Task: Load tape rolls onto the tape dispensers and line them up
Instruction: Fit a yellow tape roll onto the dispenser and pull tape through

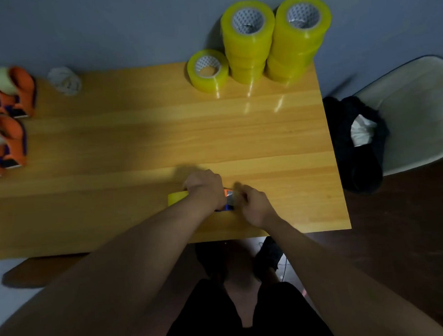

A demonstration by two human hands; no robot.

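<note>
Left hand [204, 186] curled down over a yellow tape roll [177, 197] and the orange-and-blue dispenser [228, 200] it sits in, gripping both from above; right hand [255, 207] just beside, fingers bent at the dispenser's front end, probably pinching the loose tape end there, though too blurred to say for sure. Both pressed low near the front edge of the wooden table [163, 145], towards its right half. Likely handling: roll stiff, fairly light, with a slick glossy rim, so best taken around the outside or through the core; free end sticky and prone to folding back on itself; dispenser rigid plastic, best steadied by its body, away from the cutter. Counted outward from that table: one dispenser in hand; at least two loaded orange dispensers [12, 113] at the left edge, cut off by the frame; one single roll [207, 70] and two tall stacks of rolls [273, 38] at the far right corner, exact number per stack unclear.
</note>
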